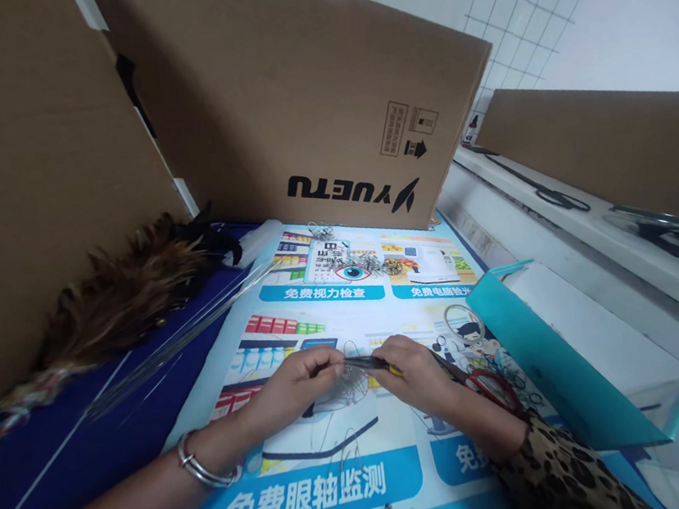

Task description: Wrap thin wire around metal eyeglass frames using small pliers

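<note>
Between the hands, over a printed poster sheet [402, 461], are dark-jawed pliers [362, 361]. My right hand [413, 373] is wrapped round their handles, where a bit of yellow shows. My left hand [314, 373] is closed in a pinch at the jaw tips, on what looks like thin metal wire; its held end is hidden by the fingers. Below the jaws lies a loose tangle of thin silvery wire [350, 392]. Red-handled scissors [496, 390] rest beside my right forearm, among small wire rings.
A large cardboard box [294, 87] stands at the back. Bent wire pieces [365, 262] lie before it. On the left are long straight wires [181, 328] and a brown feather bundle [127, 289]. A teal open box [575, 358] borders the right side.
</note>
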`<state>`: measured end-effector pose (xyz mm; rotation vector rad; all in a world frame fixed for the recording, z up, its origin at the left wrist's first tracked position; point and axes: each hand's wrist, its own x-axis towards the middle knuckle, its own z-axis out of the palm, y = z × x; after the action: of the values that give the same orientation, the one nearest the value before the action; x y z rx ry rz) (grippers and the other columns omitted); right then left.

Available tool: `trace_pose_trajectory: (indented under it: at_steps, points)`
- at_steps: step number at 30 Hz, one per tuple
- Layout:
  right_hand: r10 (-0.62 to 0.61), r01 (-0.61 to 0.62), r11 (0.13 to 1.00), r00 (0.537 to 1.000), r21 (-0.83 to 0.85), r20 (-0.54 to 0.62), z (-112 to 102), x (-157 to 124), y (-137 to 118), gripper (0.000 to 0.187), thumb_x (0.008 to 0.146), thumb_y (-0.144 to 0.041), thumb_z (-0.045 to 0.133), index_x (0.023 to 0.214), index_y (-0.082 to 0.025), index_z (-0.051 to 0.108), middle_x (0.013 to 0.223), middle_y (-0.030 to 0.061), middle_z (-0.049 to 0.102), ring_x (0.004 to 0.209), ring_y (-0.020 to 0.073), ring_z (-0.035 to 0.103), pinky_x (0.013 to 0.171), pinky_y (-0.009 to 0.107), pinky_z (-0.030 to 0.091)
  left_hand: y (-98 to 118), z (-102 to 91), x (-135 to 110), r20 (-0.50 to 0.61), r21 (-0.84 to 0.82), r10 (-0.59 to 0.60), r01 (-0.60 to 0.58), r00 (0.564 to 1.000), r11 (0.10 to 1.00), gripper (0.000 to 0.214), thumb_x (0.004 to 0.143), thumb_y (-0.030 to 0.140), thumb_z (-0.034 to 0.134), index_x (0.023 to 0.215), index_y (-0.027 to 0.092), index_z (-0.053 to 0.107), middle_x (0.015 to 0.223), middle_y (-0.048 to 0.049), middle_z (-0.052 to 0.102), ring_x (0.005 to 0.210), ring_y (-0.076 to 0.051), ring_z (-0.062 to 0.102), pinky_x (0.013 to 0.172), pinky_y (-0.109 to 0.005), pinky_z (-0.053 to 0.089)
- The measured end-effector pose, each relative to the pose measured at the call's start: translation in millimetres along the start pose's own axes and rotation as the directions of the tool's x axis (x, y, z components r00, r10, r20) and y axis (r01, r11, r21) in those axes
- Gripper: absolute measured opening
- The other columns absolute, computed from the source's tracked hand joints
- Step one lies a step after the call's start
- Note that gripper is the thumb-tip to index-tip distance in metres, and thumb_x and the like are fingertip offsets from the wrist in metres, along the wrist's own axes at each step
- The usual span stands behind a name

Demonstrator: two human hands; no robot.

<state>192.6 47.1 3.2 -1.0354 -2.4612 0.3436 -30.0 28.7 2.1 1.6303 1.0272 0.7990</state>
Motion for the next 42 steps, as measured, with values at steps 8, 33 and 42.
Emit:
trace_pose_trajectory:
  at_steps: [8, 33, 42]
  points:
    - [-0.102, 0.101, 0.995, 0.995, 0.017, 0.019, -5.4, 2.5, 6.6, 0.015, 0.081, -0.027, 0.057, 0.093, -0.019, 0.058, 0.085, 0.0054, 0.060, 0.084, 0.0175, 0.053, 0.075, 0.029, 0.043, -1.0, -1.2, -0.3, 0.038, 0.025, -0.005, 0.004, 0.999, 1.000, 0.022, 0.083, 0.031, 0.046, 0.076, 0.014, 0.056, 0.065, 0.0022, 0.046, 0.060, -0.011, 0.041, 0.052, -0.020, 0.032]
    - [-0.180, 0.205, 0.918, 0.978, -0.338, 0.106, -17.6, 1.8, -3.2, 0.012, 0.084, -0.026, 0.048, 0.085, -0.018, 0.056, 0.078, 0.0060, 0.053, 0.078, 0.0192, 0.044, 0.071, 0.032, 0.035, 2.3, -0.4, -0.8, 0.086, 0.143, 0.055, -0.067, 0.995, 0.987, 0.018, 0.083, 0.023, 0.043, 0.073, 0.015, 0.055, 0.066, 0.0028, 0.044, 0.060, -0.010, 0.040, 0.055, -0.021, 0.032]
    - [-0.159, 0.170, 0.971, 0.984, -0.165, 0.081, -14.2, 1.8, 2.9, 0.015, 0.084, -0.029, 0.051, 0.091, -0.018, 0.057, 0.082, 0.0064, 0.056, 0.082, 0.0192, 0.048, 0.072, 0.032, 0.039, -1.3, -2.1, 0.3, 0.114, 0.066, 0.033, -0.040, 0.993, 0.997, 0.022, 0.085, 0.032, 0.044, 0.079, 0.015, 0.056, 0.068, 0.0018, 0.046, 0.060, -0.011, 0.040, 0.053, -0.021, 0.032]
